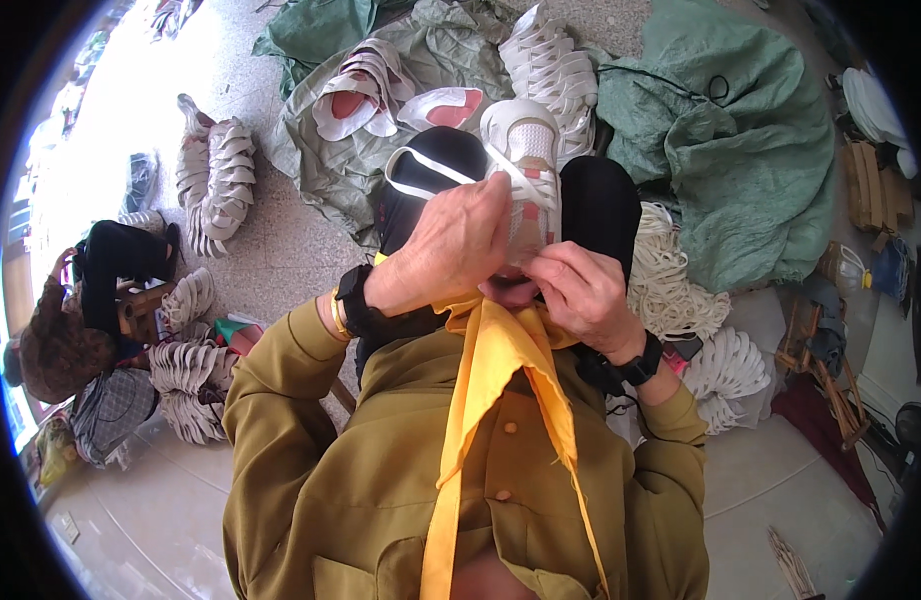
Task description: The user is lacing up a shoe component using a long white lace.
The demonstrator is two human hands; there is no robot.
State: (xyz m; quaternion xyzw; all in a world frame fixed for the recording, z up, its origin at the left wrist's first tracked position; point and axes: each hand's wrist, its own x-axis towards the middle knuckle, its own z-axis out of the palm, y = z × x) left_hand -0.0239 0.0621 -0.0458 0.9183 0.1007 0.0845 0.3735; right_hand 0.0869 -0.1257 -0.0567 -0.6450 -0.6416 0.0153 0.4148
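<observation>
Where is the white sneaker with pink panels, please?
In the head view, the white sneaker is right of upper centre, between black-trousered knees, touched by the left hand and right hand.

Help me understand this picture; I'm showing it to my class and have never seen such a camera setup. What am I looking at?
There is no machine here, just a person's two bare hands. The single picture comes from a wide fisheye camera on the person's head, looking down past their olive jacket, so edges bend. The left hand and right hand are at a white shoe between the knees. A white lace loops out by the left hand; exactly what the fingers pinch is hidden. On the floor around lie green sacks and stacked white shoe parts. Another person is at the left.
</observation>
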